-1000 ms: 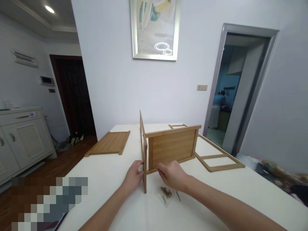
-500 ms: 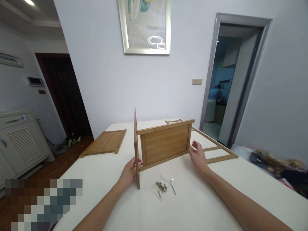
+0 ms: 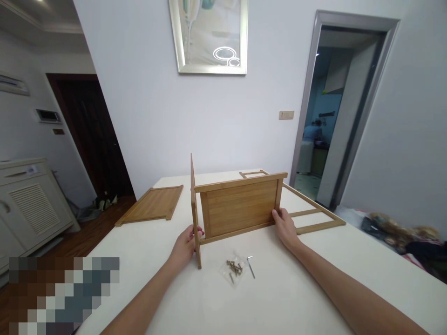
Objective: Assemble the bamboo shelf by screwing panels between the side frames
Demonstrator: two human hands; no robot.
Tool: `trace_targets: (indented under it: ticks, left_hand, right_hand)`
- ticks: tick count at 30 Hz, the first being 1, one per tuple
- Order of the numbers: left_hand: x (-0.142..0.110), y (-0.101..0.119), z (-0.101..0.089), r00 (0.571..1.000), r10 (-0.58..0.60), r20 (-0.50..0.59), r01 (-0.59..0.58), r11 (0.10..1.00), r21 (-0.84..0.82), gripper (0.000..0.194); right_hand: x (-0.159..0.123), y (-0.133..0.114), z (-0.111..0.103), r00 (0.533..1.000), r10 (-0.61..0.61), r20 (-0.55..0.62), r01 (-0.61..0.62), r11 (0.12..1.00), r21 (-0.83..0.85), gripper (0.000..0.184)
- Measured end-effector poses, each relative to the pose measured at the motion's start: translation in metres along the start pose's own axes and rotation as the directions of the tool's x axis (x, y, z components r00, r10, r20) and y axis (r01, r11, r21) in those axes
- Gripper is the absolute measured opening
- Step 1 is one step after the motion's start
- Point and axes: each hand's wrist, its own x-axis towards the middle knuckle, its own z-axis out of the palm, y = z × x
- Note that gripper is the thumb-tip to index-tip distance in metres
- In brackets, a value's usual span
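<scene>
A: Where do we have the wooden panel?

B: Upright on its long side at the white table, its left end against the upright frame, which stands across it. Whether the two are joined, we can't tell.

A: And our hands?

B: Our left hand pinches the upright frame low down, fingertips showing past the bar. Our right hand clasps the wooden panel's lower right corner, thumb on the near side, some fingers hidden.

A: What room do we have at the edges?

B: Leftward, white tabletop shows between the upright frame and the flat panel, which reaches near the left edge. Rightward we're tighter: the open frame lies just past our right hand and runs behind the wooden panel to the far edge, near the wall.

A: Toward us?

B: The bag of screws and hex key lie side by side, with broad tabletop between them and us.
</scene>
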Motion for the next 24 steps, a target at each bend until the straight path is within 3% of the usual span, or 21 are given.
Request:
trace_targets:
  ticks: [9,17,24]
  left_hand:
    - [-0.0007,0.0019,-0.0005,1.000,0.000,-0.006,0.000,1.000,-0.010,0.028]
    - [0.0030,-0.0051,-0.0027,1.000,0.012,-0.028,-0.010,0.999,0.042,0.030]
    - [-0.0003,0.0007,-0.0057,0.998,-0.034,-0.050,0.035,0.999,0.020,0.035]
  right_hand:
    - [-0.0047,-0.0034,-0.0020,0.998,0.060,0.007,-0.058,0.988,-0.144,0.029]
    - [-0.0046,-0.0047,0.0051,0.996,0.092,0.017,-0.085,0.966,-0.243,0.028]
    - [-0.0043,-0.0070,-0.0018,0.996,0.075,0.038,-0.062,0.964,-0.259,0.027]
